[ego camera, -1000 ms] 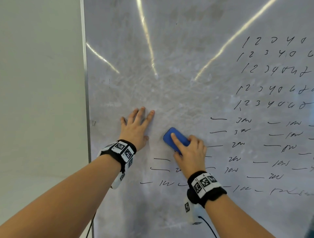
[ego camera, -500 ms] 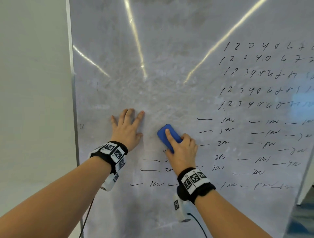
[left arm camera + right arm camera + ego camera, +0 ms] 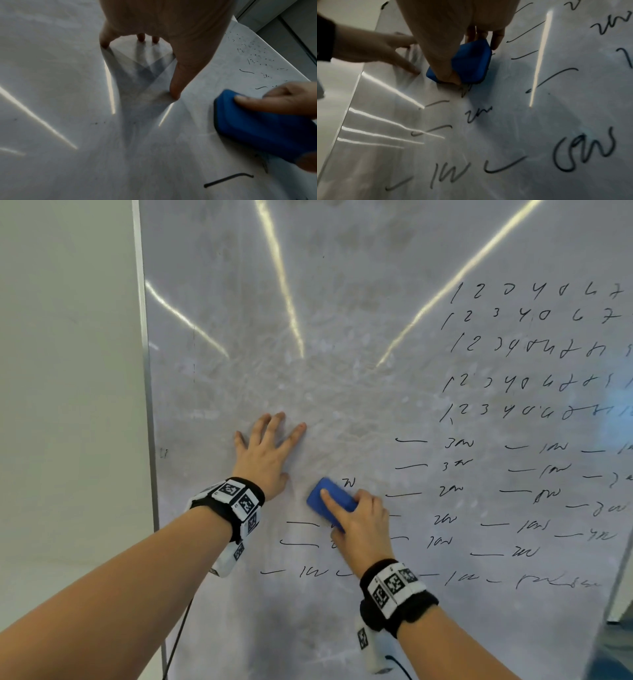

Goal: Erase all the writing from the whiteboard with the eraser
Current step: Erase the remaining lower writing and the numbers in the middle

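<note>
mid-wipe: right hand (image 3: 363,529) pinching the eraser (image 3: 330,503) against the whiteboard (image 3: 342,337), left hand (image 3: 265,455) spread flat beside it, and the next stroke probably goes rightward and down from the grip, over the remaining writing (image 3: 531,412).

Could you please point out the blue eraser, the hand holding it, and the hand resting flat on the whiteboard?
Blue rectangular eraser (image 3: 325,496): head view, on its bare upper-left back.
Right hand (image 3: 364,527): head view, on the back of the hand gripping the eraser.
Left hand (image 3: 265,455): head view, on the back of the hand.
</note>
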Demonstrator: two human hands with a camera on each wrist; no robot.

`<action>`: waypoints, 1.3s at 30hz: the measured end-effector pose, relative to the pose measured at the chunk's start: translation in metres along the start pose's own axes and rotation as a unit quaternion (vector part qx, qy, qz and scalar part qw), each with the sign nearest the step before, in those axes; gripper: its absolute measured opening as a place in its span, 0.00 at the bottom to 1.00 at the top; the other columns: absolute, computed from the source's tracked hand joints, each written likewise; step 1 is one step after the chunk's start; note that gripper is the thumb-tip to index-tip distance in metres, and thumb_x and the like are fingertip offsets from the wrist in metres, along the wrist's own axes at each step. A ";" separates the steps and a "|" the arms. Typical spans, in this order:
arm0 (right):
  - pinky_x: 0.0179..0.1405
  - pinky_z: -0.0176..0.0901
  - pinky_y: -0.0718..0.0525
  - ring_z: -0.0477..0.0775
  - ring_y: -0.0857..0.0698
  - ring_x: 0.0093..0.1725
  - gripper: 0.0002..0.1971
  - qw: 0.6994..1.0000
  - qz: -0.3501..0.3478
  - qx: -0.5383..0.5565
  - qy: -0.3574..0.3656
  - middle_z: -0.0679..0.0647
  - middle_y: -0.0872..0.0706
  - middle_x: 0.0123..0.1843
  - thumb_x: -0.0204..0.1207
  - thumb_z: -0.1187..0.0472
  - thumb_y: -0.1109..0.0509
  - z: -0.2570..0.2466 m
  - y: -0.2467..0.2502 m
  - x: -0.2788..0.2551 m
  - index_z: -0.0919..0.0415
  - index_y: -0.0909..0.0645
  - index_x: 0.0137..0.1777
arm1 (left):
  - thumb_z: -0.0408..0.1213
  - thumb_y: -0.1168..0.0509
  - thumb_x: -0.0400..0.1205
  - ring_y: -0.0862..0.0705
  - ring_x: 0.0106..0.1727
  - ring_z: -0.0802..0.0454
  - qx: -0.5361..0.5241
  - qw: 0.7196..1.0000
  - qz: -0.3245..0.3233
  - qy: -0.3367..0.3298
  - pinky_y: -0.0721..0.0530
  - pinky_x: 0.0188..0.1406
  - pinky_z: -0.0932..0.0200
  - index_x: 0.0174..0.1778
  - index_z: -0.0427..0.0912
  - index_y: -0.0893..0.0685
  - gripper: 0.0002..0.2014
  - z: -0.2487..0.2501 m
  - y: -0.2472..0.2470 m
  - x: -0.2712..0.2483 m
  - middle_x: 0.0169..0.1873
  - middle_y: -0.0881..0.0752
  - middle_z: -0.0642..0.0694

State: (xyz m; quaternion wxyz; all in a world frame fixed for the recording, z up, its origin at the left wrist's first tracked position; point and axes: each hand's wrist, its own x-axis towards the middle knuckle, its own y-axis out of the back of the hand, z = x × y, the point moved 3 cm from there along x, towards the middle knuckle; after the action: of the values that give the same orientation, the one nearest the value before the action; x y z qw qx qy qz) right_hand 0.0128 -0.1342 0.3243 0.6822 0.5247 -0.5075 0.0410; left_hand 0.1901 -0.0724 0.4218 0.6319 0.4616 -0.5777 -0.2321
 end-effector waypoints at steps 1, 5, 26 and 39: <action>0.41 0.53 0.20 0.59 0.28 0.48 0.44 1.000 -0.005 -0.011 0.017 0.58 0.25 0.52 0.53 0.59 0.17 0.002 -0.005 -0.007 0.40 0.29 0.71 | 0.44 0.30 0.74 0.60 0.81 0.41 0.000 1.000 0.000 0.001 0.46 0.72 0.24 0.81 0.63 0.61 0.50 -0.001 -0.001 0.000 0.81 0.59 0.46; 0.41 0.56 0.21 0.62 0.27 0.47 0.41 0.998 0.052 0.000 -0.033 0.61 0.24 0.51 0.54 0.61 0.18 0.032 0.010 -0.008 0.40 0.26 0.70 | 0.45 0.31 0.76 0.61 0.81 0.42 0.001 1.000 -0.003 0.007 0.49 0.73 0.24 0.80 0.64 0.63 0.49 -0.001 -0.003 0.001 0.82 0.61 0.48; 0.43 0.55 0.19 0.63 0.27 0.45 0.38 0.997 0.052 0.052 0.009 0.63 0.25 0.49 0.57 0.63 0.20 0.048 0.014 -0.002 0.44 0.25 0.70 | 0.44 0.32 0.76 0.63 0.82 0.43 0.000 1.000 -0.021 0.020 0.50 0.73 0.23 0.79 0.64 0.66 0.50 0.000 -0.007 0.001 0.81 0.64 0.50; 0.48 0.56 0.21 0.61 0.32 0.48 0.37 0.989 0.082 0.100 -0.064 0.65 0.27 0.52 0.60 0.65 0.22 0.066 0.015 -0.003 0.44 0.25 0.71 | 0.42 0.32 0.77 0.65 0.81 0.45 -0.016 0.999 -0.025 0.021 0.53 0.73 0.23 0.80 0.64 0.64 0.49 -0.001 -0.008 0.000 0.81 0.65 0.50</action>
State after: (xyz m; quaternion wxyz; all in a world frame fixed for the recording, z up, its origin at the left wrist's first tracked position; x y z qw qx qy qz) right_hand -0.0405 -0.1759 0.3277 0.5863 0.5485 -0.5851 0.1139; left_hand 0.1929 -0.0758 0.4156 0.6450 0.4705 -0.5491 -0.2472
